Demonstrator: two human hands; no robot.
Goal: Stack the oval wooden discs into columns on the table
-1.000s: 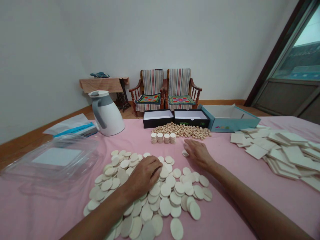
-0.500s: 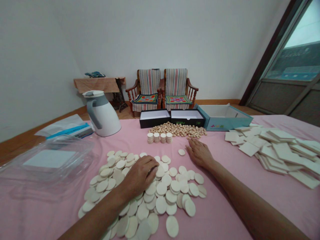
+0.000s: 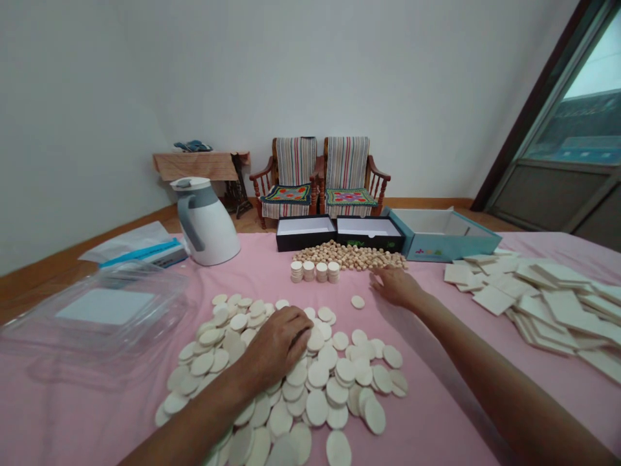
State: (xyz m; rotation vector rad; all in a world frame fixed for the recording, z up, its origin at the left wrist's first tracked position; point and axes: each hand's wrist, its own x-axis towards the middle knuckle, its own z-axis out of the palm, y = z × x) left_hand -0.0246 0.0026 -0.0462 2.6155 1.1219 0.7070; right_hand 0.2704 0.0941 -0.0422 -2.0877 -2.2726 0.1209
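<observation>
My left hand (image 3: 279,343) rests on the spread of pale round discs (image 3: 317,406), its fingers curled over some of them; whether it grips one is hidden. My right hand (image 3: 396,287) is at the near right edge of the pile of small wooden beads (image 3: 359,257), with its fingers apart and nothing seen in them. Between the hands, a single disc (image 3: 358,302) lies on the pink cloth. Several short stacks of discs (image 3: 321,272) stand in a row in front of the beads.
Two black trays (image 3: 306,243) and a blue box (image 3: 436,249) stand behind the beads. Square wooden tiles (image 3: 557,304) are heaped at the right. A white and grey jug (image 3: 211,230), a blue packet (image 3: 145,254) and clear plastic packaging (image 3: 160,304) sit at the left.
My right hand has lifted slightly and moved forward towards the beads. My left hand stays on the discs. The whole view has shifted a little.
</observation>
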